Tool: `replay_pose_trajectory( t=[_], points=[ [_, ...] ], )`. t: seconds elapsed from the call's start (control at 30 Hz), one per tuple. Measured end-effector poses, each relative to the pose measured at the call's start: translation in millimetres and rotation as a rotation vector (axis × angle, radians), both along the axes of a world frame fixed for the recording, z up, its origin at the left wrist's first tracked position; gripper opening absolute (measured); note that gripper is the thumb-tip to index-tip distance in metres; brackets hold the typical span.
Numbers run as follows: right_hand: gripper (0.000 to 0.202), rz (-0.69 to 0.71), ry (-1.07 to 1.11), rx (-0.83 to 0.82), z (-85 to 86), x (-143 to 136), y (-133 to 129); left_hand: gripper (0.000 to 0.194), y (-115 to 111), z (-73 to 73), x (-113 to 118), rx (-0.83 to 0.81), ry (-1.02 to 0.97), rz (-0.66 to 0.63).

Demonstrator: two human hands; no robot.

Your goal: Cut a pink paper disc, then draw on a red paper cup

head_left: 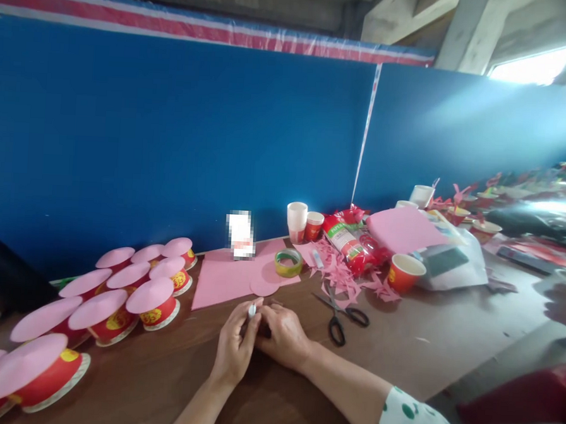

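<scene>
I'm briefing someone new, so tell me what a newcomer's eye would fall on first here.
Probably the rows of red cups topped with pink discs at left, before the blue wall. Next, perhaps, the tangled pink strips right of center, scissors just in front. Front and center, the left hand and right hand meet, something small and white between the left's fingers.

Disc-topped red cups (pixel 152 309): eleven, one cut by the left edge; stacks of cups: two, one white (pixel 296 222), one red (pixel 314 228); tape rolls (pixel 288 271): one; pairs of scissors (pixel 337 309): one; loose pink discs (pixel 265 282): one; small white-tipped items (pixel 252 310): one; distant cups at far right (pixel 486 230): several, too blurred for an exact count.
</scene>
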State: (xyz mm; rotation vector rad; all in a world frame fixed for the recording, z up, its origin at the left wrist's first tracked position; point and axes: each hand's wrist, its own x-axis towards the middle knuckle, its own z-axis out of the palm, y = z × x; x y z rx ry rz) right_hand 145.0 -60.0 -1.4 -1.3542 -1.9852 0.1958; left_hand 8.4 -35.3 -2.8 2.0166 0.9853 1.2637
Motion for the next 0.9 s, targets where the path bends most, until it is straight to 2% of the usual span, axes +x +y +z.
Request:
replay_pose_trajectory(
  t=[0.1, 0.17, 0.27, 0.47, 0.63, 0.73, 0.9],
  points=[
    [0.039, 0.016, -0.011, 0.004, 5.3, 3.8, -3.8, 0.031, 3.7, 0.0, -1.5, -0.057, -0.039, 0.093],
    [0.034, 0.017, -0.027, 0.024, 9.3, 6.8, -5.6, 0.032, 6.2, 0.4, -2.9, -0.091, -0.043, 0.130],
    [0.024, -0.013, -0.066, 0.077, 14.7, 12.9, -5.4, 0.034, 8.6, 0.0, -4.9, -0.153, -0.052, 0.154],
    [0.024, -0.132, -0.215, 0.043, 28.5, 47.0, 3.9, 0.034, 9.8, -3.8, -6.0, -0.156, -0.070, 0.160],
    [0.030, -0.293, -0.330, -0.034, 41.2, 84.9, 19.9, 0.029, 11.4, -6.3, -6.2, -0.103, -0.017, 0.204],
    [0.034, -0.367, -0.365, -0.060, 43.0, 95.7, 35.8, 0.029, 12.1, -7.2, -6.4, -0.099, -0.018, 0.207],
    [0.036, -0.321, -0.448, -0.085, 36.7, 96.8, 59.6, 0.031, 11.8, -6.7, -5.8, -0.104, -0.031, 0.201]
  ],
)
